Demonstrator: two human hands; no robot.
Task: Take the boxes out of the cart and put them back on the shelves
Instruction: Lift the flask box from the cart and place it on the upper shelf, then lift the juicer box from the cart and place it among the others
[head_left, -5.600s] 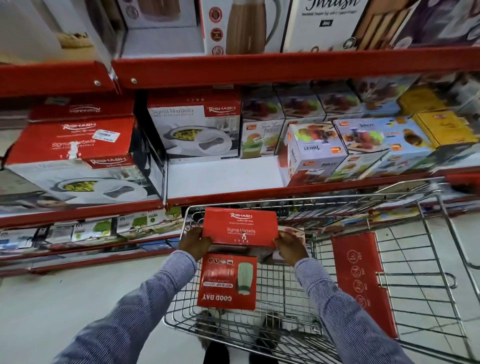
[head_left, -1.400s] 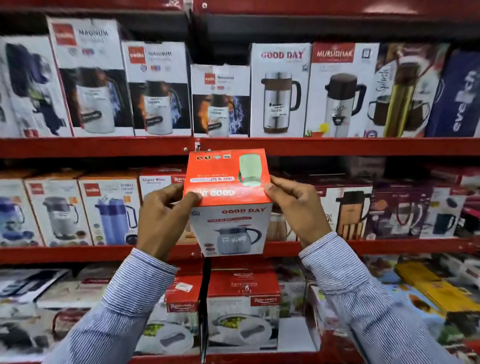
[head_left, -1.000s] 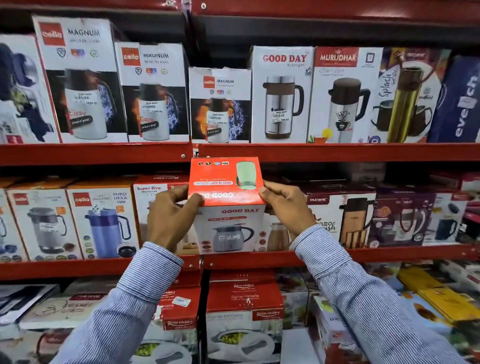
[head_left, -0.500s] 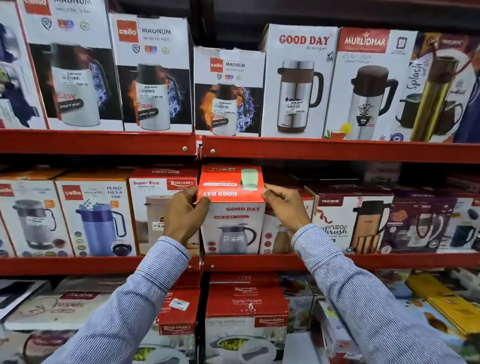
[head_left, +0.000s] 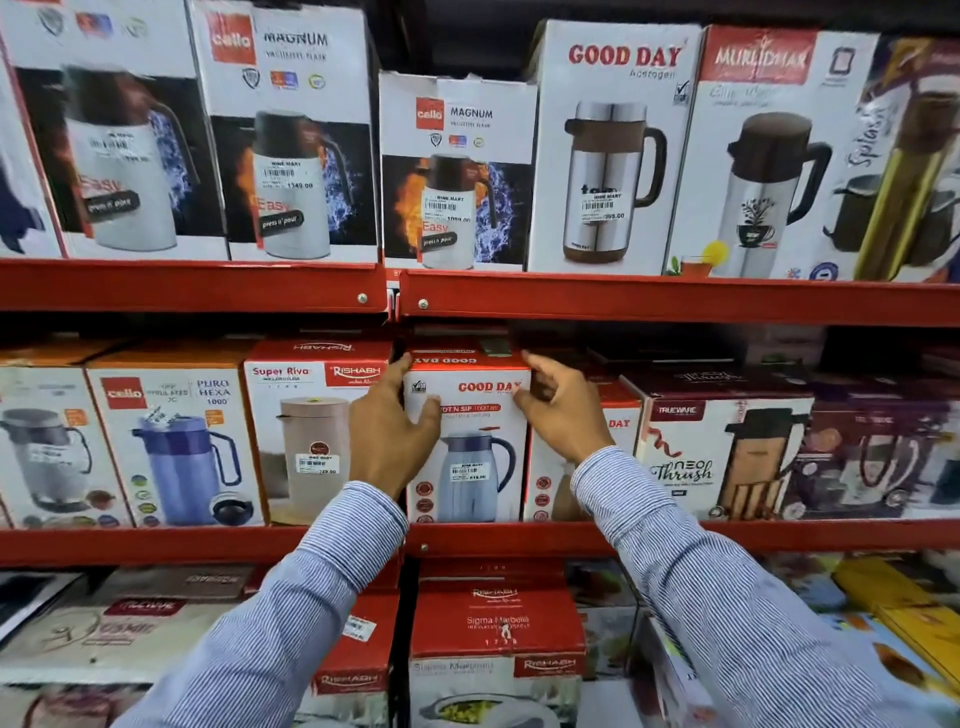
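Observation:
A white and red Good Day flask box (head_left: 470, 467) stands upright on the middle red shelf (head_left: 519, 538), between a Super Riva box (head_left: 306, 431) and another Good Day box (head_left: 550, 493). My left hand (head_left: 387, 436) grips its left edge, fingers down the side and thumb on the front. My right hand (head_left: 563, 410) holds its top right corner. The cart is out of view.
The upper red shelf (head_left: 623, 301) hangs just above the box top and carries tall flask boxes. A Neo Thrush box (head_left: 717, 457) and a Cello Puro Hexa box (head_left: 176, 441) fill the same row. Rishabh casserole boxes (head_left: 493, 634) sit on the shelf below.
Both hands carried the Good Day box from the cart up to the middle shelf and pushed it back into the gap. Its top is now under the upper shelf.

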